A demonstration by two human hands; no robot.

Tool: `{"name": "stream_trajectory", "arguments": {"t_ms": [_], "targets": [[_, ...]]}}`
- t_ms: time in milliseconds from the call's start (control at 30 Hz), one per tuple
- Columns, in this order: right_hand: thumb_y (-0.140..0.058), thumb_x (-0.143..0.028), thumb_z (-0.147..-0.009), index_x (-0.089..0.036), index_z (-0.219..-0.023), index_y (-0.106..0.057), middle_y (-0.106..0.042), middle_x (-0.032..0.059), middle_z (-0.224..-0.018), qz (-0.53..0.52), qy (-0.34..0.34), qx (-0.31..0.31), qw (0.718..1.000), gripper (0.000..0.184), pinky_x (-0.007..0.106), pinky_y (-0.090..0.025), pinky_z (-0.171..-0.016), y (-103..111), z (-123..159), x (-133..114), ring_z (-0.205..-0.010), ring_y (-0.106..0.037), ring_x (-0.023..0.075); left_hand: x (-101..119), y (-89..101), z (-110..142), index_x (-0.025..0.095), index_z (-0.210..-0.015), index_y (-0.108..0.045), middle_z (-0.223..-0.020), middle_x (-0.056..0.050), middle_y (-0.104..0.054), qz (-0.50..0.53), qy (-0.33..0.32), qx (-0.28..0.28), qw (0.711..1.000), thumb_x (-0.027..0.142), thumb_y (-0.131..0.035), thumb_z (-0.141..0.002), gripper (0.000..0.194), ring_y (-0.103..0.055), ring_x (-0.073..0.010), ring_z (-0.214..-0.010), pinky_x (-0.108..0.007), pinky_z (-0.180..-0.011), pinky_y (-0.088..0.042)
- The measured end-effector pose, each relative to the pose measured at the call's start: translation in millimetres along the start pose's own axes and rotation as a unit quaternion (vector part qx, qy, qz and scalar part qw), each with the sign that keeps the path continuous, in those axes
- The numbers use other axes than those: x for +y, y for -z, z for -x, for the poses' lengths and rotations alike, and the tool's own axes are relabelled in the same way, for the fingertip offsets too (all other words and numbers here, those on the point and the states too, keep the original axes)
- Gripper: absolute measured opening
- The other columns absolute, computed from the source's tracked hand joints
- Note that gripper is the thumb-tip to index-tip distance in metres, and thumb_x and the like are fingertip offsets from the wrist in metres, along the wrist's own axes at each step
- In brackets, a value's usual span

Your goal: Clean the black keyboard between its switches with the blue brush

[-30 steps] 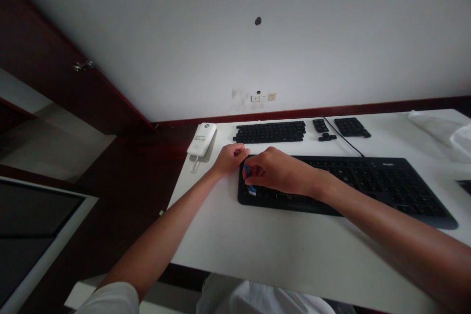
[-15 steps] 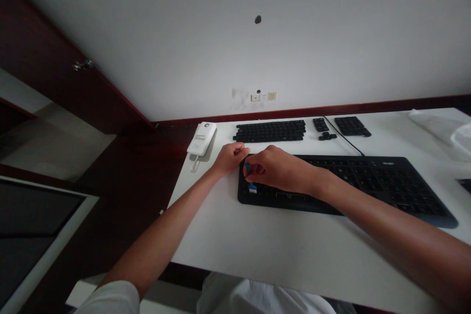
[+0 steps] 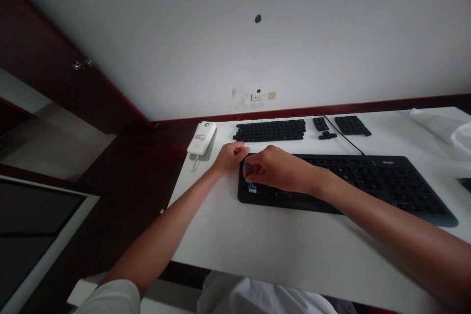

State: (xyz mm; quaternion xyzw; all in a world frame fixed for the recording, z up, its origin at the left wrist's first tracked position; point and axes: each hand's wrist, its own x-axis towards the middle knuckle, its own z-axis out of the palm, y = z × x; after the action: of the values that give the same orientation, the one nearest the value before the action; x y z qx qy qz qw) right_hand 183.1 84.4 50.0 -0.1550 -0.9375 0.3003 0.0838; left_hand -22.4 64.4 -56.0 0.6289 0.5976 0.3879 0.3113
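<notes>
Black plastic keyboard (image 3: 368,181): lying flat and slightly aslant on the glossy white tabletop (image 3: 239,240), its left end sitting under the hands, probably so that end is within easy reach.
Right hand (image 3: 274,169): pinching the small blue brush with pale bristles (image 3: 252,187) between thumb and fingers, handle rising, presumably so the tip is pointing down at the keyboard's left part.
Left hand (image 3: 230,158): curling its fingers inward beside the far left corner, perhaps bracing it (whether the fingers are gripping anything, I can't tell).
Black loose keycaps (image 3: 270,131): lying behind the keyboard in rows, with smaller groups to the right, seemingly mirroring the layout so each key's place is staying readable.
Thin black cable (image 3: 344,138): trailing off the back edge, clear of both hands.
White rectangular device with a short strap (image 3: 203,138): resting at the left edge, apart from the keyboard.
</notes>
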Motion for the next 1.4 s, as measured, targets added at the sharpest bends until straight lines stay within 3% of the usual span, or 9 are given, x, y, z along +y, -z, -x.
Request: {"name": "stream_trajectory", "arguments": {"t_ms": [600,1400], "targets": [[-0.069,-0.011,-0.087,-0.018,-0.093,-0.074,-0.076,0.0023,-0.078,0.012,-0.021,-0.015,1.0,0.011,0.024,-0.043,-0.064,6.7,-0.1,-5.0,-0.07,-0.07,0.0168,-3.1,-0.9,-0.2,0.018,-0.064,-0.041,-0.058,0.005,-0.039,0.001,-0.002,0.0,1.0,0.048,-0.055,-0.092,0.043,-0.036,-0.0105,-0.057,-0.026,-0.055,-0.026],[-0.069,-0.01,-0.086,-0.018,-0.091,-0.073,-0.074,0.0008,-0.076,0.009,0.0,-0.006,1.0,0.01,0.023,-0.04,-0.062,1.2,-0.2,-0.3,-0.067,-0.067,0.0144,2.3,-0.2,0.1,0.018,-0.063,-0.038,-0.059,0.005,-0.037,0.007,0.006,0.0,1.0,0.047,-0.056,-0.09,0.043,-0.036,-0.0101,-0.058,-0.026,-0.056,-0.025]]}}
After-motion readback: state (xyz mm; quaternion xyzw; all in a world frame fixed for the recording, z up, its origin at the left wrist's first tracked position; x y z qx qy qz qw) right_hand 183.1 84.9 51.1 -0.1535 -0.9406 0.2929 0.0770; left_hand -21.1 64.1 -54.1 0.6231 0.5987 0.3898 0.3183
